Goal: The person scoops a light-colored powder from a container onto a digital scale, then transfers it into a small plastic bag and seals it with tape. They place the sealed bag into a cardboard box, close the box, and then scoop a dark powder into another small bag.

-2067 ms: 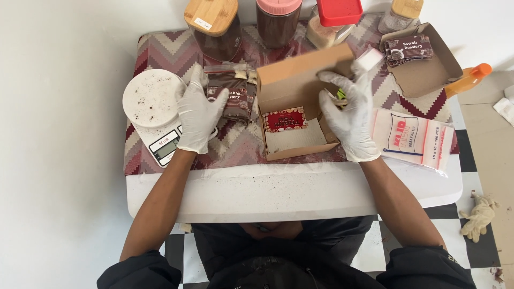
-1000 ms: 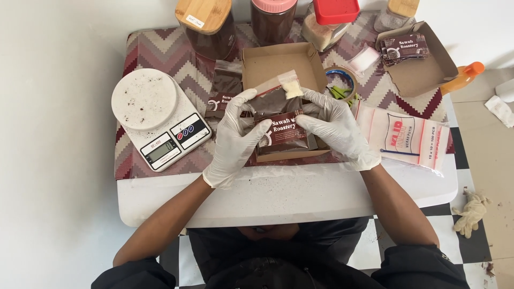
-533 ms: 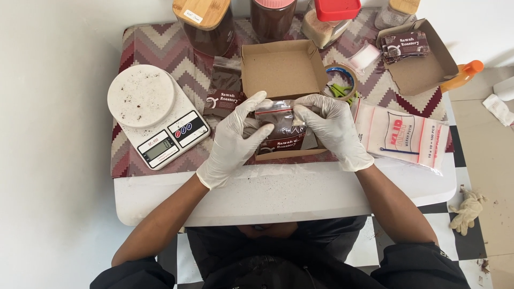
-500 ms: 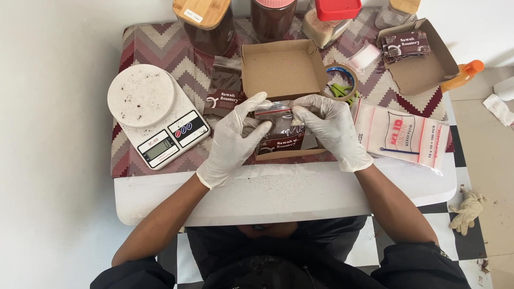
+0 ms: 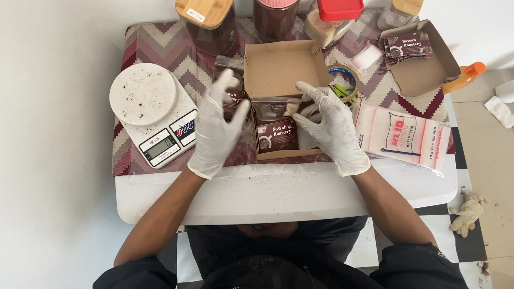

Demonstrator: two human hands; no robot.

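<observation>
An open brown cardboard box point(image 5: 278, 67) lies in the middle of the table with its lid flipped back. A dark brown pouch with a label point(image 5: 277, 131) rests in its tray. My right hand point(image 5: 329, 126), in a white glove, rests in the box to the right of the pouch, fingers touching the pouch's top edge and some small white packets. My left hand point(image 5: 217, 128), also gloved, hovers open to the left of the box, holding nothing. More dark pouches point(image 5: 231, 96) lie behind that hand.
A white kitchen scale point(image 5: 152, 112) stands at the left. Jars point(image 5: 209, 21) line the back edge. A tape roll point(image 5: 342, 80), a stack of clear zip bags point(image 5: 401, 136), a second open box with a pouch point(image 5: 417, 59) and an orange bottle point(image 5: 465, 77) lie at the right.
Both hands were pressing the pouch into the box. My left hand has let go and lifted away to the left; the right hand stays at the box.
</observation>
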